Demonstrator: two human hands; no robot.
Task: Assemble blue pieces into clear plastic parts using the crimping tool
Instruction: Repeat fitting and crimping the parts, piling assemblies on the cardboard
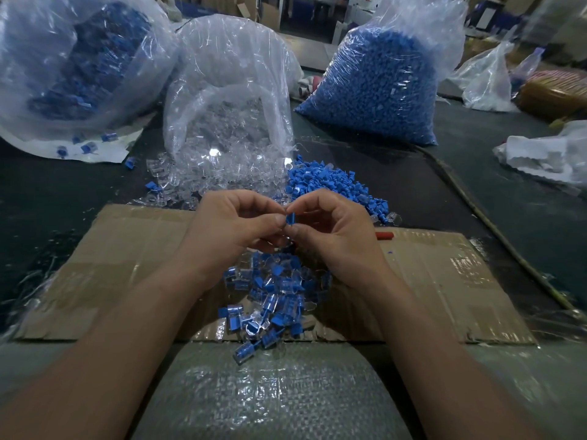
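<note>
Right at the centre, both hands meet above the cardboard sheet (127,249): the right hand (333,230) pinches a small blue piece (290,217) between thumb and forefinger, and the left hand (228,223), fingers curled, pinches it from the other side. Whether a clear shell sits under the left fingertips is too small to tell. This looks like the fitting step, blue insert going into its housing by hand. Below the wrists lies a heap of joined blue-and-clear units (270,300). The clear plastic parts (216,176) and loose blue pieces (333,182) lie just beyond the hands. Next comes seating the piece square, then pressing; only a red object (384,235) near the right hand hints at a tool.
</note>
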